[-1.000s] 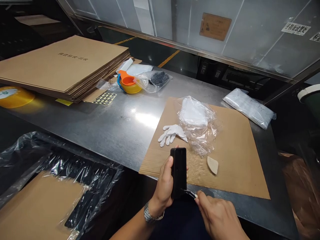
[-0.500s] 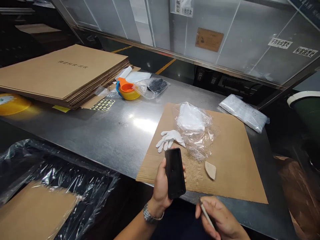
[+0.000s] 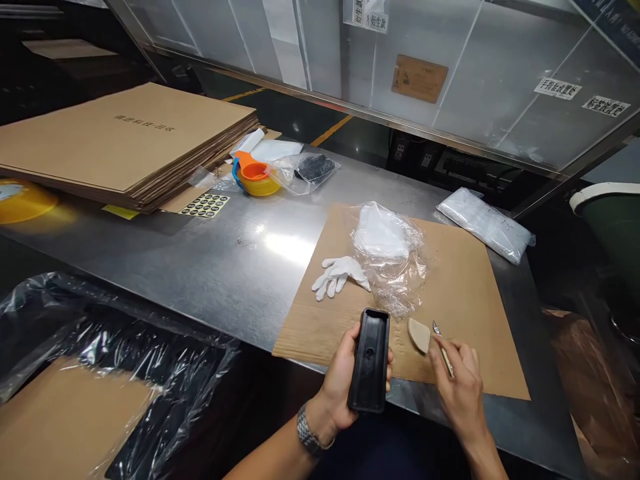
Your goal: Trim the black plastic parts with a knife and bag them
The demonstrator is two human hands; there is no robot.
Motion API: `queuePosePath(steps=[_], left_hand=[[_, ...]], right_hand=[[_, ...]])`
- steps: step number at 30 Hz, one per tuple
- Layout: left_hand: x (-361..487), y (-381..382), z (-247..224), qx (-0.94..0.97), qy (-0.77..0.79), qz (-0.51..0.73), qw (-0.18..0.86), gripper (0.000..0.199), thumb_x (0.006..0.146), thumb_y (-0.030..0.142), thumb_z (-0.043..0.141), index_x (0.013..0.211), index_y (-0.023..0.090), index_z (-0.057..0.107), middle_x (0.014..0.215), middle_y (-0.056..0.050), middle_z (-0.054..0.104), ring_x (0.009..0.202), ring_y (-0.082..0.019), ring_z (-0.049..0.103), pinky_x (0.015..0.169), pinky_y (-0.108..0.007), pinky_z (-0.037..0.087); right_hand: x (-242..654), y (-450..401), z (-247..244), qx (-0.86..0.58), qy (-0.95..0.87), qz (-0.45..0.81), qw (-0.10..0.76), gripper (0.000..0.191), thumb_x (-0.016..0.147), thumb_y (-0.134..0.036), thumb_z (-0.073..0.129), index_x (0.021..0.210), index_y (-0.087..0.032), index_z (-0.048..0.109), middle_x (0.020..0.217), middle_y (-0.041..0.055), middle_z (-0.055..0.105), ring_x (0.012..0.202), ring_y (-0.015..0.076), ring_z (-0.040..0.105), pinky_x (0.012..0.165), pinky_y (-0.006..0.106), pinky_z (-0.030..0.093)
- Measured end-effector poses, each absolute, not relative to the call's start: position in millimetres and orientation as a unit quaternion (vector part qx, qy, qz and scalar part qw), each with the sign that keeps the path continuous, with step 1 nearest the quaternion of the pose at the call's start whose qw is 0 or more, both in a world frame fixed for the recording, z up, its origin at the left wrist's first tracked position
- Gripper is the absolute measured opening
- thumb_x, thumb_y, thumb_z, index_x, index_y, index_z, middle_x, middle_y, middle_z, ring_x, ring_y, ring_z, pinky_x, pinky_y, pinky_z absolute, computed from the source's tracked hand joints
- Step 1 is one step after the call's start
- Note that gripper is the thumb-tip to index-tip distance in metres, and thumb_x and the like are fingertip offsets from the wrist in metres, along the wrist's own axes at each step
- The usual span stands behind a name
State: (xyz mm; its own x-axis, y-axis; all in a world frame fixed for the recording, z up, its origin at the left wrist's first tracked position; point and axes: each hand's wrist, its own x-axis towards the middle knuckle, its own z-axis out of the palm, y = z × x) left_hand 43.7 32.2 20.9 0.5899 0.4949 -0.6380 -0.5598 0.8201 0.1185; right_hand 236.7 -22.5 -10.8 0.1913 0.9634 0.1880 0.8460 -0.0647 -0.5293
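Observation:
My left hand [image 3: 340,380] is wrapped around a black, hollow rectangular plastic part [image 3: 371,363], its open side tilted up toward me and a small round hole in its floor. In my right hand [image 3: 461,383] is a slim craft knife [image 3: 447,362] with a pale handle. Its metal blade points away from me, low over the cardboard sheet [image 3: 480,313]. Just left of the knife lies a beige wedge-shaped pad [image 3: 419,335]. A white glove [image 3: 341,275] rests on the cardboard beyond my left hand, beside a clear plastic bag [image 3: 397,283] with white material [image 3: 383,230] in it.
Flat cardboard stacks [image 3: 165,147] stand at the back left of the metal table [image 3: 240,267]. Near them are orange and yellow cups [image 3: 257,177], a bagged black item [image 3: 315,170] and a sticker sheet [image 3: 206,206]. A wrapped white pack [image 3: 487,223] lies at the right.
My right hand has moved up and forward with the craft knife, from the table edge to over the cardboard beside the pad. The black part has shifted right and tilted, showing its hollow inside.

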Motion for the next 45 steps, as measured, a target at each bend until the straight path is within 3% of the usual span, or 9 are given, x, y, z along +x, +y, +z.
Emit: queuePosePath(steps=[5,13,17,22,29,33,36,40,45], left_hand=[[49,23,22,-0.067,0.338,0.283,0.895,0.047,0.087,0.045,0.038,0.061,0.012,0.060,0.057,-0.004,0.063,0.051,-0.012,0.058,0.053,-0.021,0.046],[49,11,24,-0.015,0.356,0.307,0.883,0.034,0.085,0.039,0.045,0.080,0.012,0.066,0.067,-0.002,0.066,0.070,-0.014,0.062,0.073,-0.021,0.045],[51,6,26,0.012,0.380,0.254,0.890,0.038,0.086,0.043,0.041,0.085,0.014,0.065,0.062,-0.001,0.063,0.056,-0.013,0.059,0.058,-0.022,0.046],[52,-2,27,0.055,0.433,0.155,0.886,0.062,0.086,0.056,0.027,0.070,0.009,0.064,0.056,-0.005,0.060,0.039,-0.011,0.052,0.040,-0.022,0.042],[51,-3,24,0.078,0.428,0.146,0.888,0.065,0.085,0.057,0.028,0.065,0.007,0.063,0.058,-0.006,0.060,0.040,-0.011,0.053,0.040,-0.021,0.043],[50,0,23,0.095,0.426,0.200,0.877,0.061,0.084,0.057,0.031,0.068,0.007,0.063,0.059,-0.006,0.060,0.042,-0.011,0.053,0.042,-0.021,0.043],[50,-1,19,0.120,0.470,0.246,0.839,0.055,0.085,0.055,0.034,0.087,0.008,0.062,0.057,-0.006,0.062,0.043,-0.014,0.054,0.043,-0.024,0.044],[51,-8,13,0.191,0.499,0.299,0.791,0.056,0.080,0.055,0.046,0.116,0.013,0.049,0.063,-0.004,0.065,0.049,-0.018,0.058,0.047,-0.029,0.047],[51,-6,15,0.140,0.452,0.277,0.836,0.050,0.084,0.054,0.037,0.098,0.010,0.057,0.059,-0.005,0.063,0.045,-0.015,0.055,0.044,-0.025,0.044]], right_hand=[[179,-25,44,-0.485,-0.801,0.208,0.284,0.023,0.085,-0.027,0.057,0.108,-0.025,0.058,0.086,0.0046,0.053,0.082,0.0204,0.046,0.071,0.035,0.037],[168,-16,56,-0.472,-0.797,0.307,0.218,0.022,0.081,-0.039,0.062,0.098,-0.025,0.059,0.079,0.0002,0.056,0.081,0.0192,0.044,0.073,0.036,0.031],[179,-11,59,-0.498,-0.785,0.306,0.204,0.015,0.083,-0.037,0.060,0.094,-0.026,0.059,0.081,0.0001,0.055,0.083,0.0192,0.045,0.074,0.035,0.033],[202,8,60,-0.554,-0.774,0.218,0.215,0.020,0.084,-0.030,0.059,0.102,-0.023,0.059,0.092,0.0042,0.057,0.088,0.0206,0.047,0.077,0.036,0.034],[214,25,49,-0.511,-0.730,0.342,0.298,0.019,0.088,-0.027,0.051,0.084,-0.021,0.068,0.074,0.0018,0.064,0.073,0.0153,0.056,0.069,0.029,0.042],[210,13,39,-0.574,-0.647,0.360,0.349,0.024,0.091,-0.030,0.044,0.102,-0.019,0.062,0.089,0.0054,0.066,0.085,0.0169,0.060,0.077,0.031,0.046],[201,-2,34,-0.590,-0.638,0.369,0.330,0.040,0.084,-0.030,0.054,0.122,-0.020,0.051,0.108,0.0079,0.062,0.093,0.0191,0.058,0.082,0.034,0.047],[191,-9,28,-0.617,-0.557,0.434,0.347,0.030,0.089,-0.032,0.045,0.111,-0.017,0.059,0.092,0.0069,0.067,0.075,0.0159,0.062,0.064,0.026,0.051],[187,-6,22,-0.614,-0.528,0.461,0.364,0.031,0.089,-0.034,0.045,0.108,-0.016,0.061,0.085,0.0058,0.068,0.070,0.0155,0.062,0.061,0.025,0.051]])
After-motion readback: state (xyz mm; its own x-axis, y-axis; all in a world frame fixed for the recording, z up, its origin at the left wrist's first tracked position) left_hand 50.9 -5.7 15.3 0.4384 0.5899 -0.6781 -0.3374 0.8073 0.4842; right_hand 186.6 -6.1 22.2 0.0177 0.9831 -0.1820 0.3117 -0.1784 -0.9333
